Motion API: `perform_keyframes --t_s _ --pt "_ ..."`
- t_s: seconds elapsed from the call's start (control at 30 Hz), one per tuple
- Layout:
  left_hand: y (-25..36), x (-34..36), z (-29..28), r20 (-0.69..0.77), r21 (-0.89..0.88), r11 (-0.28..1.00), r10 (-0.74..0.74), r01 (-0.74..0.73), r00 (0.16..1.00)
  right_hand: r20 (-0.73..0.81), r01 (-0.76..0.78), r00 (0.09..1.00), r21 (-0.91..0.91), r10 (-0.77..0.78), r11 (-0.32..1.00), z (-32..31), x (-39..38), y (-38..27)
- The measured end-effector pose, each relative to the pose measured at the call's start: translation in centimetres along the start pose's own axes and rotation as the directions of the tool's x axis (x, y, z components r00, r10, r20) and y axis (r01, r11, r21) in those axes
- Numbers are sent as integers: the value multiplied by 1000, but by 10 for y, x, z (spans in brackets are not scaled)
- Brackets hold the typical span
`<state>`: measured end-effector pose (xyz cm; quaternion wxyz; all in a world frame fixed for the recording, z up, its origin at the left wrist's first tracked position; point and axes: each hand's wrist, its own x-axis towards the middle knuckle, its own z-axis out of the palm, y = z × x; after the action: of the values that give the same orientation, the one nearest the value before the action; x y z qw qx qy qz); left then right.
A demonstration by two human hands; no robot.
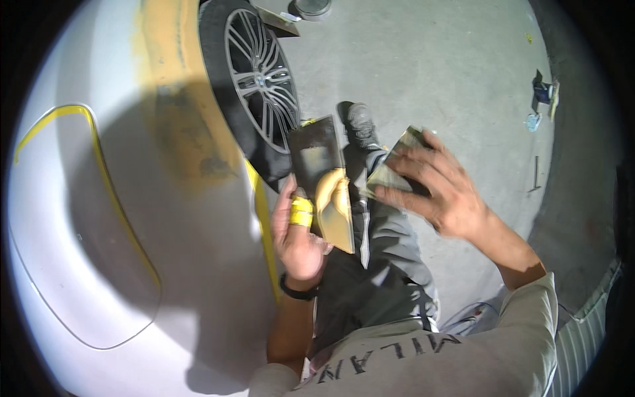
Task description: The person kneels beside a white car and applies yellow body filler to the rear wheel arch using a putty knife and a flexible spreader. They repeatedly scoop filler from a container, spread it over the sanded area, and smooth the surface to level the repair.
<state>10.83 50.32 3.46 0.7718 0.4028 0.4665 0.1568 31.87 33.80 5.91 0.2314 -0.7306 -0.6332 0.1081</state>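
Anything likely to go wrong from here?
Tan paste reaches the edge of the board in the left hand, so it might drip onto the trousers. The scraper in the right hand is close by and could knock the board. The wheel looks uncovered; stray paste could mark it.

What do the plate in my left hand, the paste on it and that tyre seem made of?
The plate looks like metal or hard plastic, unclear which: dark, smeared, slightly shiny. The paste seems a thick putty, glossy tan with soft ridges. The tyre looks like rubber, matte black around the spoked wheel.
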Motion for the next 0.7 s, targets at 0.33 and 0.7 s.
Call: perform_keyframes --t_s 0.33,0.7 --pt "14 25 32 214 95 968 207 -231 955 96 25 994 229 -48 973 -10 35 15" --pt "-56 18 -32 -86 308 944 -98 120 991 -357 142 933 498 53 856 51 184 -22"
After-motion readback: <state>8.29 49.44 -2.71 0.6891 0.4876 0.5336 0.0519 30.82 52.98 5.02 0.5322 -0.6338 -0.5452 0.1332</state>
